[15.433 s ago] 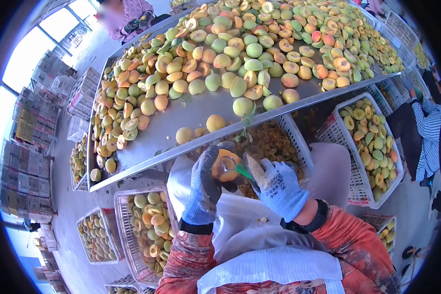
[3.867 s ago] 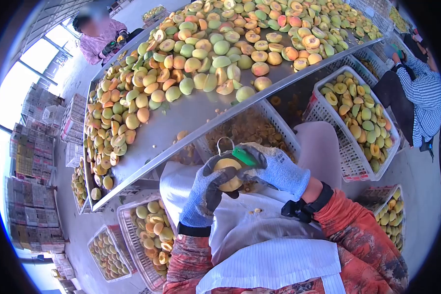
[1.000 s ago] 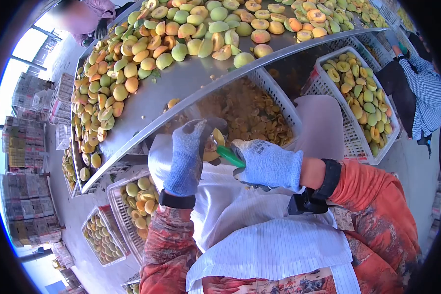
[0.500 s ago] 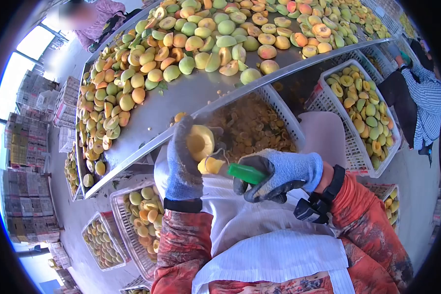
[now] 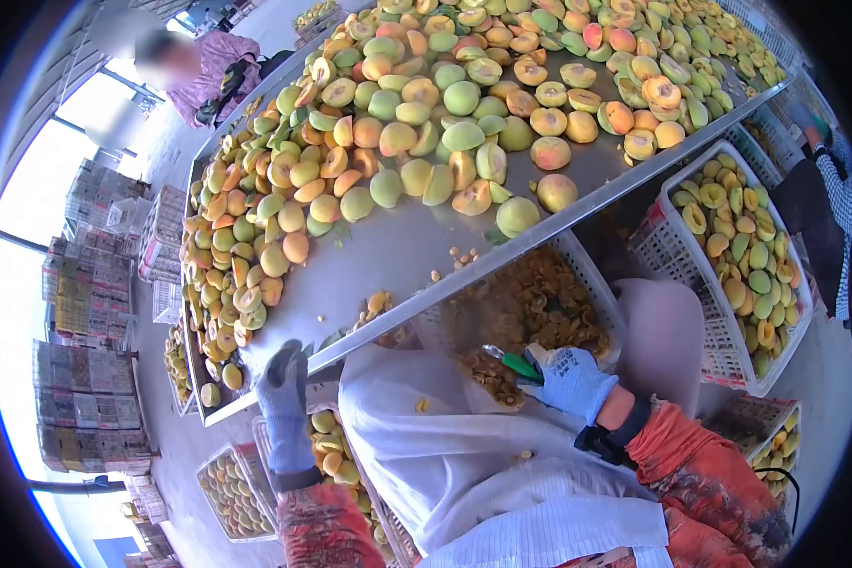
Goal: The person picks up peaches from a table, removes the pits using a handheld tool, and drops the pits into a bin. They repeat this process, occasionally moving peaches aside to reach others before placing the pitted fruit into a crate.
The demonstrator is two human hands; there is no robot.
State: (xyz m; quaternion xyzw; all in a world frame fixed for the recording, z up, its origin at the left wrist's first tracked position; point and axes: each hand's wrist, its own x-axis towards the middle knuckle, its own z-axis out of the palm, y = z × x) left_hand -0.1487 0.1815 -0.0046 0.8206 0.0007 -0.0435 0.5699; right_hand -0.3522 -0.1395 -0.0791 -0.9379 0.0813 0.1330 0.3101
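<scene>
My right hand (image 5: 570,381), in a blue and dark glove, is closed around a green-handled pitting tool (image 5: 521,366) whose short metal tip points left, above a crate of fruit scraps (image 5: 549,303). My left hand (image 5: 287,407), gloved alike, is raised beside the near edge of the metal table (image 5: 388,237), over a crate of peach halves (image 5: 331,445). Its fingers point up and look apart, and no fruit shows in them. Many peach halves (image 5: 464,137) lie heaped on the table. A white apron (image 5: 417,426) covers my lap.
To the right stands a white crate (image 5: 663,251) full of peach halves, with a co-worker's checked sleeve (image 5: 847,218) beyond it. Another filled crate (image 5: 237,492) sits on the floor at left. Stacked crates (image 5: 85,398) line the far left. A person in pink (image 5: 222,71) is across the table.
My left hand has moved left and down, away from the tool, and the peach half it held is gone from it. My right hand has drawn right with the tool. The view has shifted.
</scene>
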